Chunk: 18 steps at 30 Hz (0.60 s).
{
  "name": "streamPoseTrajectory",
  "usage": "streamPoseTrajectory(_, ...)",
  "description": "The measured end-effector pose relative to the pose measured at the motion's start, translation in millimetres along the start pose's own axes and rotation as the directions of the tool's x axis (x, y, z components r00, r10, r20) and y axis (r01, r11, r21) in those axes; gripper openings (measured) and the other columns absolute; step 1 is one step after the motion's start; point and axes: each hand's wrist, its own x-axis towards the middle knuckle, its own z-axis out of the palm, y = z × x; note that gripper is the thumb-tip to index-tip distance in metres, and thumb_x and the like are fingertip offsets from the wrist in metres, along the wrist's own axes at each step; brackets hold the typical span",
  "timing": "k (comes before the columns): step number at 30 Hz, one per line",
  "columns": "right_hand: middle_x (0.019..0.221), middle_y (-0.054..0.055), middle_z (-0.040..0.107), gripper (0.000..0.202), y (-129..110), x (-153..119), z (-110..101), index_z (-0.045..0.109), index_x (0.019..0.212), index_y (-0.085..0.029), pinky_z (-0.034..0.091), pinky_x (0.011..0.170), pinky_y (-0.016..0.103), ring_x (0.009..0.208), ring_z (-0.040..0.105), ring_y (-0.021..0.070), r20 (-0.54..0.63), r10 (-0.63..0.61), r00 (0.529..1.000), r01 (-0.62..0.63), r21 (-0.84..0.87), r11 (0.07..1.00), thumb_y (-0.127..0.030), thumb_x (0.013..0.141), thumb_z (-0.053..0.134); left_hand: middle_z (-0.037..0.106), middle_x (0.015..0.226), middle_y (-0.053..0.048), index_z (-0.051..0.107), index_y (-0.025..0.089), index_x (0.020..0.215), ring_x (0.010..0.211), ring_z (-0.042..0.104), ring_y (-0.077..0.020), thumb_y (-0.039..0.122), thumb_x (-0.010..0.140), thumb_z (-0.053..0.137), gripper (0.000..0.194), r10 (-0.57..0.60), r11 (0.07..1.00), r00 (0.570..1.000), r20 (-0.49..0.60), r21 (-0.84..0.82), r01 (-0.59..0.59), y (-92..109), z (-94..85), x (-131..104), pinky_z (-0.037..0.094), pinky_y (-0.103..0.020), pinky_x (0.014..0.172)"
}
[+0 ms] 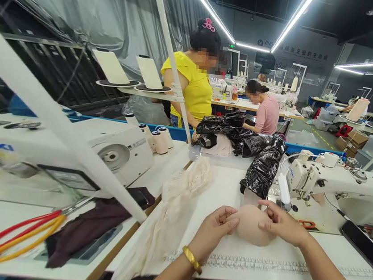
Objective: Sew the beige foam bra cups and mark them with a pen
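A beige, rounded bra cup (251, 224) is held just above the white sewing table, in front of the machine. My left hand (216, 229), with a gold bangle at the wrist, pinches its left edge between thumb and fingers. On the opposite side my right hand (281, 223) grips the cup's upper right edge, the thumb lying over its face. Beyond the cup, a black plastic bag (262, 166) lies on the table with pale fabric (221, 145) at its opening. Sheer cream fabric (179, 202) trails down the table to the left of my hands.
A white sewing machine (330, 179) stands at right, with a dark phone-like slab (365, 250) before it. On the left table are another machine (104, 148), red-and-yellow-handled scissors (24, 234) and dark cloth (96, 224). A co-worker in yellow (193, 84) stands behind the bag.
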Motion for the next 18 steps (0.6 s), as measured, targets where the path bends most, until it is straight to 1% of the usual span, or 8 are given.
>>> streamPoseTrajectory(2,0.095,0.004,0.07,0.057,10,0,1,0.06,0.139,-0.019,0.055,0.079,0.035,0.088,0.068,0.0224,-0.11,0.004,0.994,-0.009,-0.041,0.999,-0.043,0.088,0.067,0.068,0.078,0.0,0.068,0.017,0.089,0.074,0.059,-0.0162,0.053,0.064,0.085,0.047,-0.008,0.997,1.0,-0.004,0.078,0.008,0,-4.3,-1,0.047,-0.027,0.068)
streamPoseTrajectory(4,0.106,0.008,0.072,0.047,19,-4,2,0.064,0.132,-0.019,0.055,0.089,0.039,0.1,0.068,0.0252,-0.197,-0.006,0.98,-0.009,-0.076,0.997,-0.044,0.092,0.061,0.068,0.078,0.0,0.066,0.018,0.084,0.074,0.06,-0.0166,0.051,0.066,0.081,0.041,-0.028,0.987,1.0,0.0,0.157,0.028,4,-8.2,-3,0.049,-0.028,0.07)
streamPoseTrajectory(6,0.117,0.01,0.071,0.04,25,-14,5,0.067,0.125,-0.021,0.052,0.096,0.044,0.11,0.066,0.0279,-0.28,-0.02,0.96,-0.016,-0.125,0.992,-0.044,0.094,0.059,0.066,0.074,0.001,0.064,0.019,0.081,0.071,0.059,-0.0163,0.051,0.068,0.077,0.037,-0.034,0.969,0.999,-0.011,0.245,0.036,8,-11.1,-6,0.049,-0.028,0.068)
streamPoseTrajectory(8,0.12,0.011,0.068,0.034,25,-26,8,0.069,0.122,-0.023,0.051,0.097,0.046,0.111,0.063,0.029,-0.338,-0.033,0.94,-0.027,-0.171,0.985,-0.043,0.095,0.059,0.062,0.069,0.002,0.064,0.019,0.079,0.066,0.056,-0.0159,0.054,0.07,0.072,0.037,-0.029,0.943,0.999,-0.03,0.331,0.037,13,-12.6,-9,0.046,-0.027,0.062)
streamPoseTrajectory(10,0.116,0.009,0.067,0.034,23,-39,15,0.068,0.124,-0.025,0.05,0.096,0.046,0.108,0.062,0.0288,-0.352,-0.067,0.933,-0.019,-0.236,0.972,-0.04,0.094,0.063,0.06,0.068,0.002,0.064,0.02,0.08,0.065,0.053,-0.0162,0.057,0.071,0.067,0.039,-0.019,0.915,0.999,-0.04,0.403,0.033,16,-12.8,-10,0.042,-0.026,0.058)
streamPoseTrajectory(14,0.109,0.008,0.064,0.046,19,-52,35,0.062,0.132,-0.027,0.049,0.093,0.047,0.101,0.059,0.0286,-0.26,-0.205,0.944,0.068,-0.456,0.888,-0.024,0.087,0.07,0.065,0.08,-0.002,0.066,0.019,0.086,0.074,0.057,-0.0194,0.059,0.071,0.063,0.043,-0.022,0.894,1.0,-0.02,0.446,0.029,16,-11.6,-10,0.042,-0.027,0.059)
streamPoseTrajectory(16,0.103,0.008,0.064,0.041,21,-53,43,0.062,0.128,-0.025,0.05,0.088,0.045,0.097,0.059,0.028,-0.25,-0.232,0.94,0.08,-0.499,0.863,-0.017,0.088,0.065,0.069,0.087,-0.004,0.068,0.019,0.091,0.077,0.059,-0.0208,0.059,0.071,0.063,0.045,-0.032,0.891,0.999,-0.01,0.452,0.034,16,-11.2,-11,0.043,-0.028,0.06)
streamPoseTrajectory(18,0.096,0.006,0.063,0.031,23,-52,47,0.063,0.121,-0.023,0.051,0.084,0.043,0.092,0.06,0.0266,-0.272,-0.214,0.938,0.064,-0.471,0.88,-0.017,0.091,0.061,0.071,0.089,-0.005,0.068,0.019,0.095,0.077,0.06,-0.021,0.058,0.074,0.062,0.045,-0.035,0.884,0.999,0.001,0.467,0.031,16,-11.2,-12,0.044,-0.028,0.061)
